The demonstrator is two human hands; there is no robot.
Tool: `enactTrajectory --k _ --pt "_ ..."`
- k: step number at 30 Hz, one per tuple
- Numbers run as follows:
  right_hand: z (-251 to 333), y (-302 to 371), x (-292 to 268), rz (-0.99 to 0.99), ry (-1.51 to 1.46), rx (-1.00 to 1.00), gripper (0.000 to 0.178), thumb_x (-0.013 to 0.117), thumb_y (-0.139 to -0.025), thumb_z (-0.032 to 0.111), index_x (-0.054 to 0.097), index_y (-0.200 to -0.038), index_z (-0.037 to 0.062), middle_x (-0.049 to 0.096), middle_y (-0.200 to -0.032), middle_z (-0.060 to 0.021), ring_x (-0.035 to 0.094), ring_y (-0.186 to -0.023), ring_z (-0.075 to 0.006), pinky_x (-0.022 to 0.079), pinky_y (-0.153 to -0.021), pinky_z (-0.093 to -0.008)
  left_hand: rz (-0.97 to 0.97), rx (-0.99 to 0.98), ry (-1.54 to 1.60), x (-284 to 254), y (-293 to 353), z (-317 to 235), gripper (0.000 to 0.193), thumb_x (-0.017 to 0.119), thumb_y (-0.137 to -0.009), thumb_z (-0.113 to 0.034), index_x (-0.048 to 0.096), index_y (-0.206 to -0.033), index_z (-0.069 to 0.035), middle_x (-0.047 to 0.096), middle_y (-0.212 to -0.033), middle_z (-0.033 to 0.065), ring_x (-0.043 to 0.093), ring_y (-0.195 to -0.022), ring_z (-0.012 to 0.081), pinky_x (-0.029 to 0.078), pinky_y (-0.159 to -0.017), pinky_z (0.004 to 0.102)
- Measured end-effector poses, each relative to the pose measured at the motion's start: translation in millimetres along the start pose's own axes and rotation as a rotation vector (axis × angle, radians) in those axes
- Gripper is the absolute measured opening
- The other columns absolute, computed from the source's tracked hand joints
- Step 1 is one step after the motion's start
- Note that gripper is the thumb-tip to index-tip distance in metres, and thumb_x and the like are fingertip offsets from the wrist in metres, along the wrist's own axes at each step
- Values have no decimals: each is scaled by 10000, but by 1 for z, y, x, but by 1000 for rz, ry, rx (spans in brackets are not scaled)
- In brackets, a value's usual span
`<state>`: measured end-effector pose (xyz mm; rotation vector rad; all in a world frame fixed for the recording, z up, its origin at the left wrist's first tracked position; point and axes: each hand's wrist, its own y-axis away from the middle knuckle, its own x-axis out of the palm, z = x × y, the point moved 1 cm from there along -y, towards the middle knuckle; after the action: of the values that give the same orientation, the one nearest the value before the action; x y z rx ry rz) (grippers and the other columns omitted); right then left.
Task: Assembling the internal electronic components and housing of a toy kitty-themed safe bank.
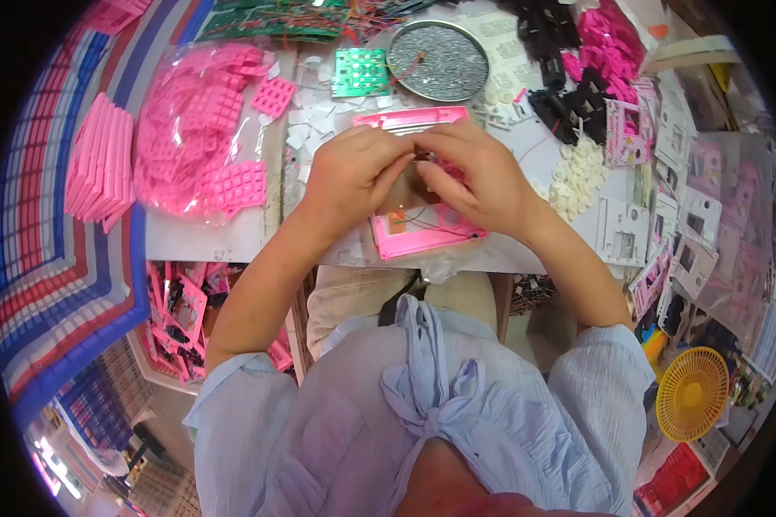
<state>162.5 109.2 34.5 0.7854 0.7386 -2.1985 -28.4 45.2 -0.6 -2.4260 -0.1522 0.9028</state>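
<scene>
A pink plastic casing (394,248) lies before me near the table's front edge, its tray side up. Thin wires and a small orange part (397,221) show inside it. Over its middle, my left hand (351,171) and my right hand (481,177) meet with their fingertips nearly touching. Both are closed in a pinch around something small and dark, mostly hidden by the fingers; I cannot make out what it is. Behind the casing sits a green circuit board (359,72) with wires, beside a round metal tin (398,53) full of small silvery pieces.
On the left is a clear bag of pink keypads (194,116), with stacked pink panels (101,159) further out. White paper bits (326,110) lie behind my left hand. To the right are black plastic parts (569,108), cream-coloured small pieces (578,177) and white faceplates (622,228).
</scene>
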Motion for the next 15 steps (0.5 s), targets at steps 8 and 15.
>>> enactTrajectory --k 8,15 --pt "-1 11 -7 16 -18 22 328 673 -863 204 674 -1141 30 670 -1062 -142 622 -972 -332 522 -833 -422 6 8 11 4 0 -3 127 732 -829 -21 685 -947 -27 691 -846 106 656 -723 269 515 -645 354" --pt "-77 -14 -60 -206 556 17 434 733 -855 200 645 -1261 73 682 -1148 -145 630 -1017 -352 498 -904 -438 30 18 -41 -3 9 -5 134 744 -813 -62 686 -934 -60 699 -844 97 668 -749 286 536 -682 374"
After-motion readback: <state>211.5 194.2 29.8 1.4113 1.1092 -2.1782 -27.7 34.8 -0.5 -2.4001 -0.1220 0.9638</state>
